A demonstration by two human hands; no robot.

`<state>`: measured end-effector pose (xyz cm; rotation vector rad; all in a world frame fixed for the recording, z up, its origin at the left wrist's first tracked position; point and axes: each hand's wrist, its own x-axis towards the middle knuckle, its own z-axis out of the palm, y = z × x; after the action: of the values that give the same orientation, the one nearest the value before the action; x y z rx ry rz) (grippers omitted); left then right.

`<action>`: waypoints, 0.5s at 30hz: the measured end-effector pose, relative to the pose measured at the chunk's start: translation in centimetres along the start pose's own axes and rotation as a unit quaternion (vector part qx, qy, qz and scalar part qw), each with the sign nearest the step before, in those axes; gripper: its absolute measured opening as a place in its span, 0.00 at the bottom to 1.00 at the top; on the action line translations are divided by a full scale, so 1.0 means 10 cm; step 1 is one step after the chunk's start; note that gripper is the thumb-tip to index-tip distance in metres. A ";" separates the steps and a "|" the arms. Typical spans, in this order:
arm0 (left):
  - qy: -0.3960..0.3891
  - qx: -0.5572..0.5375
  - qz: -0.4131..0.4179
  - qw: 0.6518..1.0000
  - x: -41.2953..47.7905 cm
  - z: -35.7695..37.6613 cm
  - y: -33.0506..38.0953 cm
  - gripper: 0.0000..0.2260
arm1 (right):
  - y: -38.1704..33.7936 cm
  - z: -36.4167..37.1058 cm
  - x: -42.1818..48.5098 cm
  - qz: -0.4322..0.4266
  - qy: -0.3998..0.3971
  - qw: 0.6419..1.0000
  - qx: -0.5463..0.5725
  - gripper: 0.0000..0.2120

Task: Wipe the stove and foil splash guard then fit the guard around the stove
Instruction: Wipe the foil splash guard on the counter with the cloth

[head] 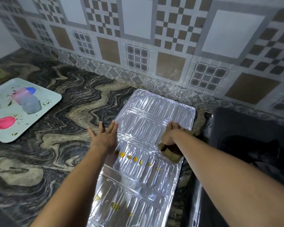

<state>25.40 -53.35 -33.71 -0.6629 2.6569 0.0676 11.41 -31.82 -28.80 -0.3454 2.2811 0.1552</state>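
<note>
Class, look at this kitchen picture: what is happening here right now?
A person is cleaning a foil splash guard laid flat on the counter. The left hand rests flat at its left edge, while the right hand presses a brown cloth on its right side. Yellow drops dot the foil; the black stove sits to the right.

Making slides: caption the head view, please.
Left hand touches the yellow-spotted foil splash guard on the counter; right hand presses a brown cloth on it.

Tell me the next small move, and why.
Probably slide the right hand, pressing the brown cloth, toward the row of yellow drops on the foil splash guard: they lie unwiped, and the flat left hand rests at the guard's edge.
</note>
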 end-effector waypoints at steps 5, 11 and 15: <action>0.003 0.017 0.000 1.000 0.00 0.01 0.01 0.27 | 0.01 0.04 0.03 0.035 0.047 0.998 -0.025 0.44; 0.003 0.022 -0.004 1.000 0.01 0.01 0.02 0.27 | -0.05 0.08 0.04 0.071 0.058 0.994 -0.064 0.43; 0.004 0.022 -0.006 1.000 -0.01 0.01 0.04 0.27 | -0.03 0.05 -0.06 0.029 0.094 0.993 -0.067 0.34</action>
<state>25.36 -52.97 -33.72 -0.6648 2.6530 0.0032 12.21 -31.91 -28.72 -0.3770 2.4744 0.3184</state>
